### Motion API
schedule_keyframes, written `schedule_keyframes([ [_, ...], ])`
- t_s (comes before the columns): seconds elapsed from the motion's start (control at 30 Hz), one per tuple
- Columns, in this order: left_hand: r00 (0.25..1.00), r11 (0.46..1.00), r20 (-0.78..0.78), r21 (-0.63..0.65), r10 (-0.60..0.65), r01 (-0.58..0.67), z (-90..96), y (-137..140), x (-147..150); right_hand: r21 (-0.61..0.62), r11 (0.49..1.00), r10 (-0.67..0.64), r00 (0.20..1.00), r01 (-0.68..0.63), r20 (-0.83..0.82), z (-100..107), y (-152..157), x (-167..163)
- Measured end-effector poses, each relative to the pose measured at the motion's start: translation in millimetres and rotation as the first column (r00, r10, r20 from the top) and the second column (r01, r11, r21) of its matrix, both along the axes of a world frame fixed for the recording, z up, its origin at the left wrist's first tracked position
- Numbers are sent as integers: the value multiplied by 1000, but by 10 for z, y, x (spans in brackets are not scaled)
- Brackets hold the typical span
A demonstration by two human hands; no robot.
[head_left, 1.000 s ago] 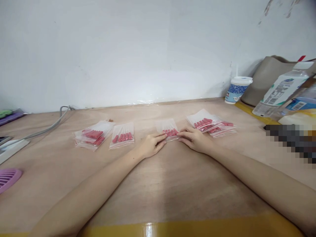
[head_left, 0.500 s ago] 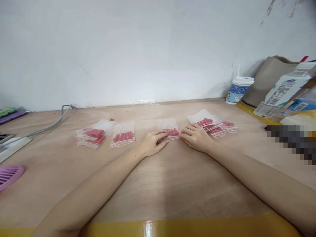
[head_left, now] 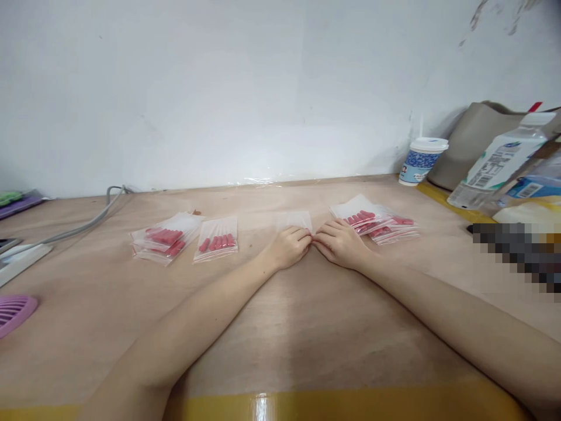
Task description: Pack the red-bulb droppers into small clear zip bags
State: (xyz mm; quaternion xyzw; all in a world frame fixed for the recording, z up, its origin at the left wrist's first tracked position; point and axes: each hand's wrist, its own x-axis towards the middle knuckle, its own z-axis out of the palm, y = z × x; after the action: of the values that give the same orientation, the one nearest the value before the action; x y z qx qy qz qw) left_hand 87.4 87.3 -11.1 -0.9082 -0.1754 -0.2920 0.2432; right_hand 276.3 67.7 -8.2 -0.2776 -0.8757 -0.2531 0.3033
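Note:
A clear zip bag [head_left: 294, 219] lies flat in the middle of the table, its near edge under my fingers. My left hand [head_left: 290, 247] is closed on that edge and covers most of the red pieces inside. Against its fingertips, my right hand [head_left: 339, 241] pinches the bag's right corner. To the left lies a single zip bag [head_left: 215, 238] with several red, plug-like pieces in a row. Beyond it is a pile of similar filled bags [head_left: 164, 237]. More filled bags [head_left: 372, 217] overlap just right of my right hand.
At the back right stand a lidded paper cup [head_left: 423, 161], a plastic bottle [head_left: 497, 161] and a grey-brown bag [head_left: 460, 137]. A grey cable [head_left: 92, 222] and a purple slatted object [head_left: 17, 313] are on the left. Yellow tape [head_left: 228, 403] runs along the front edge.
My left hand has slid right along the bag's near edge until its fingertips meet my right hand, covering the red pieces. My right hand has barely moved.

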Motion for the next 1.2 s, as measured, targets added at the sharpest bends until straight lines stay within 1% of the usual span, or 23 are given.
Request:
schedule_keyframes([
  [0.1, 1000, 1000, -25, 21, -1, 1, 8, 20, 5, 24, 1000, -11, 1000, 10, 13, 13, -6, -16],
  [0.23, 998, 999, -61, 45, -3, 6, 43, 7, -13, 99, 995, -8, 999, 4, 46, 33, -17, -41],
  [0.33, 996, 993, -83, 111, -21, 30, 78, -20, -54, 137, 990, -1, 998, -7, 61, 43, -31, -51],
  [0.43, 996, 981, -85, 185, -40, 55, 116, -52, -134, 141, 990, 10, 998, -18, 59, 53, -44, -54],
  [0.6, 996, 984, -80, 174, -25, 39, 172, -105, -344, 123, 992, 16, 999, -22, 45, 77, -61, -50],
  [0.73, 997, 981, -83, 192, 1, 15, 193, -151, -557, 109, 994, 15, 999, -19, 32, 77, -62, -29],
  [0.9, 992, 984, -105, 170, 64, -46, 197, -221, -729, 114, 993, 8, 999, -13, 44, 49, -48, -22],
  [1.0, 980, 982, -126, 129, 156, -140, 181, -245, -745, 110, 994, 6, 998, -13, 62, 44, -46, -18],
  [1.07, 971, 980, -146, 83, 191, -180, 161, -244, -746, 94, 996, -2, 998, -4, 61, 46, -48, -7],
  [1.2, 980, 987, -127, -27, 152, -156, 117, -229, -764, 20, 1000, -1, 1000, 0, 14, 45, -56, 1],
])
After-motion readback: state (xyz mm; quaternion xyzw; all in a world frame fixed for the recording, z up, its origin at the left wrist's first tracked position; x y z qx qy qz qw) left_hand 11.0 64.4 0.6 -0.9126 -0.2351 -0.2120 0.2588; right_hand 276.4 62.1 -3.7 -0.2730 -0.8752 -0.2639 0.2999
